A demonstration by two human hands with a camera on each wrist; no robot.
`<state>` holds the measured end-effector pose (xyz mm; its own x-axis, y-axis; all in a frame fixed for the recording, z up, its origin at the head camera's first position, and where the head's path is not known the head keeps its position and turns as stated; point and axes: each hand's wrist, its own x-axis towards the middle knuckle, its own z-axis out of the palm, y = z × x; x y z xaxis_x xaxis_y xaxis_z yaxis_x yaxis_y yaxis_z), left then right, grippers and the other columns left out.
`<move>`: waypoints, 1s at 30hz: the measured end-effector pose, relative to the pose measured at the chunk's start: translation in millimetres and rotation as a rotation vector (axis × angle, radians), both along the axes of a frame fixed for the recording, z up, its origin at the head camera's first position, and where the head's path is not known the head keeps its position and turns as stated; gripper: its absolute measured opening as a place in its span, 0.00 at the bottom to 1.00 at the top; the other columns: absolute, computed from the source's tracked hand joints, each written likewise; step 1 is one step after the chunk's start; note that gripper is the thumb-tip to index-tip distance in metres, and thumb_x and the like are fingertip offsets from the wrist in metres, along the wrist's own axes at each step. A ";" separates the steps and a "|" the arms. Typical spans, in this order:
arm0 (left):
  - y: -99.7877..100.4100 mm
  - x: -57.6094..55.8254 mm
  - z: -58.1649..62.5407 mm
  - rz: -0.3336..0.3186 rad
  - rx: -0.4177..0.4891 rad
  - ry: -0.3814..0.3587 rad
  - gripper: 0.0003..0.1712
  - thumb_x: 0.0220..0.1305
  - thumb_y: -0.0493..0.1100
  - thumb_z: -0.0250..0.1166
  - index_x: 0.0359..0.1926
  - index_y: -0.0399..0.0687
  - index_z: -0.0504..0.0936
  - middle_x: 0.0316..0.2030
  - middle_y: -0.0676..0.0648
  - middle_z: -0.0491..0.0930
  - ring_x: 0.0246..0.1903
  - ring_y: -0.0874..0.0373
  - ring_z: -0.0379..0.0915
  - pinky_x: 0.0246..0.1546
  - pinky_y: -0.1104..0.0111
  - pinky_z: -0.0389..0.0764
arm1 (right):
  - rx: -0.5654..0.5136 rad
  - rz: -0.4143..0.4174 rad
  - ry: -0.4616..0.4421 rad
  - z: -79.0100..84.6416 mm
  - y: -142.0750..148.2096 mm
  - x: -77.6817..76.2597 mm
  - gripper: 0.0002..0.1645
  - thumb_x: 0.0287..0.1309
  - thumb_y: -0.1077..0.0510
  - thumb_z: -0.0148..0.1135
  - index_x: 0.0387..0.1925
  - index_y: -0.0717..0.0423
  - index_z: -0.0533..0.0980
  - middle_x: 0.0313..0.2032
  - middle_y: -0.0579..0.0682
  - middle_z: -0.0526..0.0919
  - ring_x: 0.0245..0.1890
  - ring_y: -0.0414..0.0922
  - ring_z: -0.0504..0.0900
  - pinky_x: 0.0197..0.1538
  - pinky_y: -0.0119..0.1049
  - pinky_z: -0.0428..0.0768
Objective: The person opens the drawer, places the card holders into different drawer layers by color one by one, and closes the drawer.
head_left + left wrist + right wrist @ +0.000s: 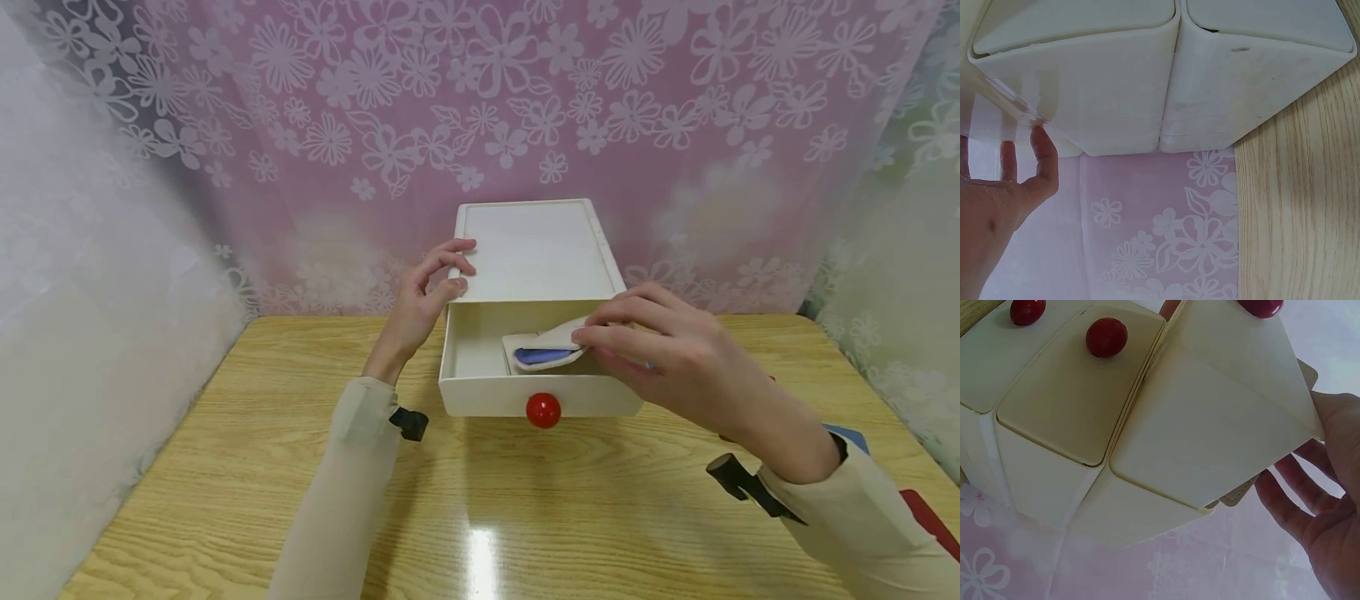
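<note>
A white drawer cabinet [528, 250] stands at the back of the table, its top drawer [480, 397] pulled out by a round red knob's [543, 411] side. Inside the drawer is a beige soft case [558, 337], with something blue showing at its mouth. My right hand [667, 346] pinches the case's right end between thumb and fingers, over the drawer's right wall. In the right wrist view, a perforated edge of the case [1235, 492] shows past the drawer. My left hand [422, 302] rests on the cabinet's upper left edge, fingers lightly bent.
Two closed lower drawers with red knobs [1107, 337] show in the right wrist view. At the table's right lie a blue flat thing [847, 436] and a red one [930, 521], partly behind my right arm. A flowered curtain [360, 167] hangs behind the wooden table [247, 467].
</note>
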<state>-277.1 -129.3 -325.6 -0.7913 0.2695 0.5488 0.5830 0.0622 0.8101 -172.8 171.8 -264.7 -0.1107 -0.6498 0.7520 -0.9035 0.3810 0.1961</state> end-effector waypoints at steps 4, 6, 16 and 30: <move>-0.2 0.2 -0.4 0.000 0.000 0.002 0.13 0.67 0.41 0.55 0.45 0.37 0.80 0.69 0.47 0.73 0.75 0.57 0.59 0.75 0.34 0.51 | -0.003 -0.014 -0.019 -0.2 -0.1 -0.3 0.21 0.77 0.48 0.50 0.44 0.53 0.87 0.40 0.51 0.87 0.39 0.47 0.76 0.35 0.31 0.75; -0.4 0.3 -0.4 -0.002 0.002 -0.002 0.13 0.67 0.42 0.55 0.45 0.38 0.80 0.69 0.47 0.73 0.75 0.57 0.59 0.75 0.35 0.50 | -0.005 -0.012 -0.030 -0.6 0.5 -0.5 0.21 0.77 0.48 0.50 0.44 0.53 0.87 0.40 0.52 0.86 0.37 0.45 0.75 0.32 0.29 0.72; -0.5 0.3 0.6 -0.007 0.011 -0.004 0.13 0.67 0.42 0.56 0.45 0.37 0.80 0.69 0.46 0.73 0.75 0.58 0.59 0.76 0.38 0.51 | 0.012 0.021 -0.074 -0.9 1.7 -2.9 0.21 0.75 0.50 0.51 0.45 0.55 0.87 0.40 0.54 0.86 0.30 0.41 0.81 0.28 0.26 0.75; 0.4 0.5 0.4 0.003 0.014 -0.007 0.13 0.67 0.42 0.55 0.45 0.38 0.80 0.69 0.47 0.73 0.75 0.58 0.59 0.76 0.38 0.53 | 0.012 0.027 -0.070 -3.3 2.2 -1.5 0.23 0.76 0.49 0.50 0.44 0.57 0.87 0.40 0.53 0.87 0.31 0.42 0.83 0.27 0.26 0.76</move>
<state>-276.6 -129.0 -325.2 -0.7958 0.2594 0.5472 0.5774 0.0523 0.8148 -174.2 173.9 -268.0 -0.1456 -0.6620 0.7352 -0.9251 0.3546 0.1361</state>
